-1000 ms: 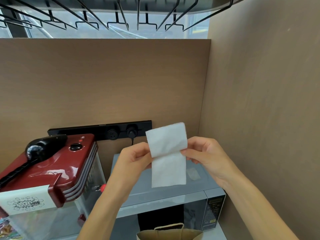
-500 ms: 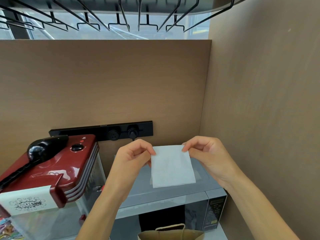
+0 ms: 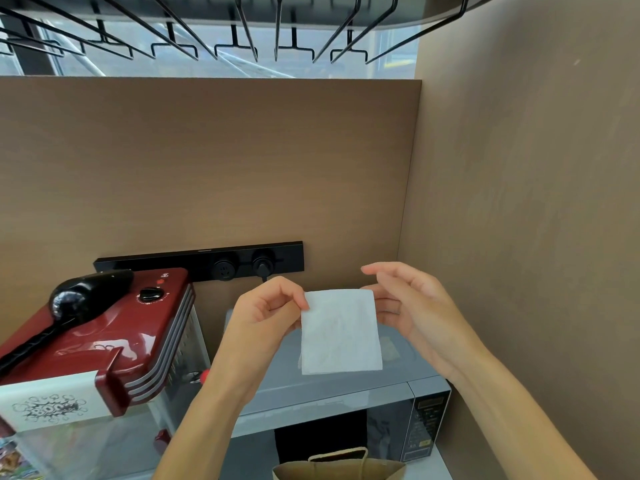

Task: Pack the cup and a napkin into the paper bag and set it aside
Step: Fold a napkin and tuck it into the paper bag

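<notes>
I hold a white folded napkin up in front of me, above the microwave. My left hand pinches its top left corner between thumb and forefinger. My right hand is at the napkin's right edge with its fingers spread apart, and I see no grip on the paper. Only the top of the brown paper bag, with its handle, shows at the bottom edge, directly below the napkin. The cup is not in view.
A grey microwave stands under my hands, against the brown side wall on the right. A red popcorn machine with a black handle stands to the left. A black socket strip runs along the back panel, and a wire rack hangs overhead.
The napkin went from hanging long to folded in half into a square. My right hand's fingers have opened away from its right corner, while the left hand kept its pinch.
</notes>
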